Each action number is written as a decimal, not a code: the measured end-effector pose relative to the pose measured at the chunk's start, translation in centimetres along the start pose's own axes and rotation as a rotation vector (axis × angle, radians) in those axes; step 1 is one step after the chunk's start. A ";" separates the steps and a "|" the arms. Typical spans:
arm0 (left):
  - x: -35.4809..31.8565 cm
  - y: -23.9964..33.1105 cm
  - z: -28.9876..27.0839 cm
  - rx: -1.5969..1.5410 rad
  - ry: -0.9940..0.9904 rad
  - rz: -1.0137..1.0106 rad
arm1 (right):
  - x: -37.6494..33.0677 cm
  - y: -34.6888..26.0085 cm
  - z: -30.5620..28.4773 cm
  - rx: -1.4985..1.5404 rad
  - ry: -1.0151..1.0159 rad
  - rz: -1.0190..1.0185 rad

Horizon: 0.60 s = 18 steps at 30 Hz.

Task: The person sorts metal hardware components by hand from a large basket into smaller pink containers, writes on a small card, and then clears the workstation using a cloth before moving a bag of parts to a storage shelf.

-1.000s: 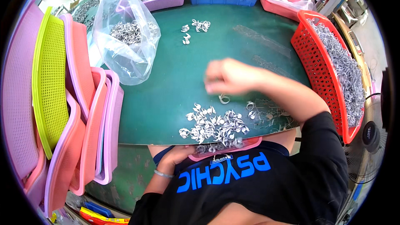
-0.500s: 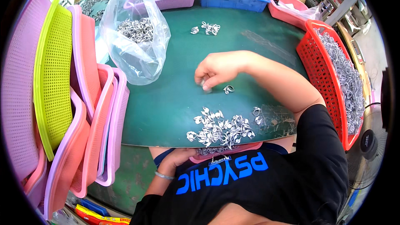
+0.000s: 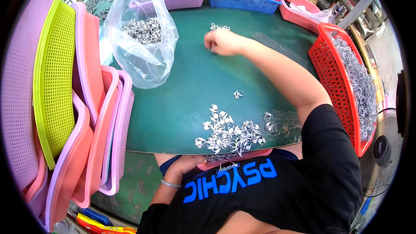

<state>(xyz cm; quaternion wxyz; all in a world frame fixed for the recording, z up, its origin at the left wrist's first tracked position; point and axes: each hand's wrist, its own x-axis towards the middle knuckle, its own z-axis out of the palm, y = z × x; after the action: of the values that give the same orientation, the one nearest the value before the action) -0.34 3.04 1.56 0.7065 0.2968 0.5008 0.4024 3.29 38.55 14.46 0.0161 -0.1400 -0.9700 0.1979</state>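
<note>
Fingers of the right hand point(image 3: 223, 42) are curled into a loose fist pressed down on the dark green tabletop point(image 3: 190, 82) toward its far edge, closed over small silver metal clips; whether any are actually gripped cannot be told. Just beyond the knuckles lies a small cluster of the same silver clips point(image 3: 219, 27). The left hand point(image 3: 184, 167) rests below the near edge, fingers bent around the rim of a pink plastic tray point(image 3: 236, 158) held under that edge. On the tabletop just above the tray sits a heap of silver clips point(image 3: 229, 132), with one stray clip point(image 3: 238, 94) between heap and fist. A clear plastic bag holding clips point(image 3: 143, 39) stands at the left edge, a red mesh basket of clips point(image 3: 342, 78) at the right.
</note>
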 end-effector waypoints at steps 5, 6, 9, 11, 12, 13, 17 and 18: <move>0.4 -1.3 -0.6 0.020 -0.047 0.055 | -5.8 -4.6 -1.3 0.349 -0.428 -0.430; 0.5 -1.6 -0.8 0.018 -0.051 0.054 | -5.8 -4.5 -1.5 0.466 -0.427 -0.457; 0.8 -2.1 -0.8 -0.019 -0.058 -0.088 | -2.8 0.7 -1.6 -0.085 0.149 -0.240; 1.0 -2.3 -0.9 0.036 -0.025 -0.051 | -1.6 3.4 -0.5 -0.247 0.385 0.088; 1.0 -2.2 -0.9 0.038 -0.022 -0.049 | -1.4 3.9 -0.5 -0.248 0.387 0.085; 0.9 -2.1 -0.9 0.055 -0.018 -0.022 | -1.2 4.3 -0.6 -0.229 0.385 0.140; 0.6 -1.6 -0.8 0.055 0.005 -0.030 | -1.8 6.1 -2.0 -0.101 0.431 0.198; 0.7 -1.9 -0.8 0.053 0.001 -0.031 | -2.3 5.9 -2.9 -0.021 0.387 0.313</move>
<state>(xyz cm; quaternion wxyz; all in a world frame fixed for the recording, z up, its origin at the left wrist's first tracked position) -0.47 2.70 -0.53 0.7043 0.3074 0.5160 0.3783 7.34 44.18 14.87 0.1692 -0.3238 -0.9174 0.1576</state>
